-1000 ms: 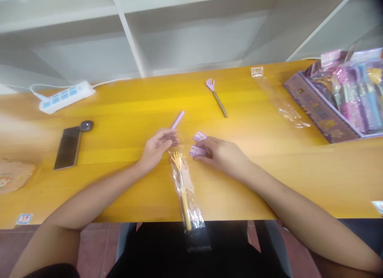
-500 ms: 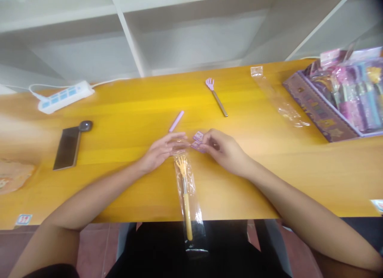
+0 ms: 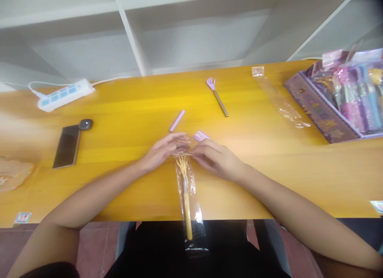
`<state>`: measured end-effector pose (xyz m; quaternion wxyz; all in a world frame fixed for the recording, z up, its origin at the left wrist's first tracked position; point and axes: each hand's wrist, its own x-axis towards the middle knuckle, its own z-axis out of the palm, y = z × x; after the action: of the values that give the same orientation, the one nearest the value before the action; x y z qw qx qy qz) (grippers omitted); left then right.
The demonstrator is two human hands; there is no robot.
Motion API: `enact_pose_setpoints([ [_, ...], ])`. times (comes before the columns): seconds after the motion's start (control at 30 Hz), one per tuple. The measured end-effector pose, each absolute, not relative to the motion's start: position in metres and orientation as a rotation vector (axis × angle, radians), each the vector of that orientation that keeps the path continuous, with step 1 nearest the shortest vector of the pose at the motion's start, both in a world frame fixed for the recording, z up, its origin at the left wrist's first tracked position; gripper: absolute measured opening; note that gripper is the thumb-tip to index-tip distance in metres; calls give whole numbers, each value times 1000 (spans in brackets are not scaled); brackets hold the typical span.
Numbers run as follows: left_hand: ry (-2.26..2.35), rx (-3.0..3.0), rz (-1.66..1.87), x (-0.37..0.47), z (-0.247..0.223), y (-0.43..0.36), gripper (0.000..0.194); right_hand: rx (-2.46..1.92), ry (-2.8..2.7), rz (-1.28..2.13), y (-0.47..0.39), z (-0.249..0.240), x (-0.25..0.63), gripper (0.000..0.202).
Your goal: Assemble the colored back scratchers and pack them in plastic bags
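Observation:
A yellow back scratcher (image 3: 187, 210) with a claw-shaped head lies in a clear plastic bag (image 3: 196, 198), its handle end reaching past the table's front edge. My left hand (image 3: 157, 152) is at the bag's top end, fingers closed on the clear film. From the other side my right hand (image 3: 220, 156) pinches the edge of the bag's mouth between thumb and fingertips. Just beyond the right knuckles shows a small purple printed card (image 3: 200, 135), partly covered by that hand. Farther off lie a lilac handle tube (image 3: 177, 121) and a lilac-headed back scratcher (image 3: 218, 96) with a metal rod.
To the right, a purple display box (image 3: 317, 106) holds several bagged back scratchers. A flat plastic bag (image 3: 278, 98) lies beside it. On the left are a white power strip (image 3: 66, 95), a phone (image 3: 66, 146), a dark rounded object (image 3: 85, 124) and an orange packet (image 3: 13, 174).
My right hand has moved down and left from the purple printed cards to the bag's mouth. One card now shows behind its knuckles. My left hand has stayed nearly in place.

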<state>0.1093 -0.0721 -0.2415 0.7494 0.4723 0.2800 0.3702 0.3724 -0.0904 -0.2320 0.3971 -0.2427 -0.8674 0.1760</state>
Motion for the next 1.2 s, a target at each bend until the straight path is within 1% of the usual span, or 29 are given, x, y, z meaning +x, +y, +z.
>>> enact_pose_setpoints([
  [0.1, 599, 1059, 821, 109, -242, -72, 43, -657, -2214, 366, -87, -237, 372, 43],
  [0.23, 580, 1088, 797, 108, -245, -72, 45, -685, -2173, 393, -79, -238, 373, 44],
  [0.33, 582, 1139, 778, 107, -245, -72, 53, -717, -2167, 433, -76, -236, 373, 44],
  [0.43, 550, 1198, 774, 107, -242, -73, 57, -747, -2157, 431, -77, -235, 372, 40],
  [0.6, 479, 1237, 761, 107, -239, -73, 41, -807, -2092, 371, -77, -236, 370, 31],
  [0.7, 510, 1211, 759, 105, -241, -73, 37, -856, -2054, 334, -76, -237, 370, 29],
  [0.8, 530, 1187, 748, 104, -245, -73, 39, -878, -2044, 326, -76, -237, 369, 25],
  [1.0, 507, 1144, 770, 107, -245, -72, 52, -922, -1966, 331, -79, -231, 369, 18],
  [1.2, 455, 1088, 817, 111, -235, -69, 51, -918, -1866, 435, -83, -229, 368, 6],
])
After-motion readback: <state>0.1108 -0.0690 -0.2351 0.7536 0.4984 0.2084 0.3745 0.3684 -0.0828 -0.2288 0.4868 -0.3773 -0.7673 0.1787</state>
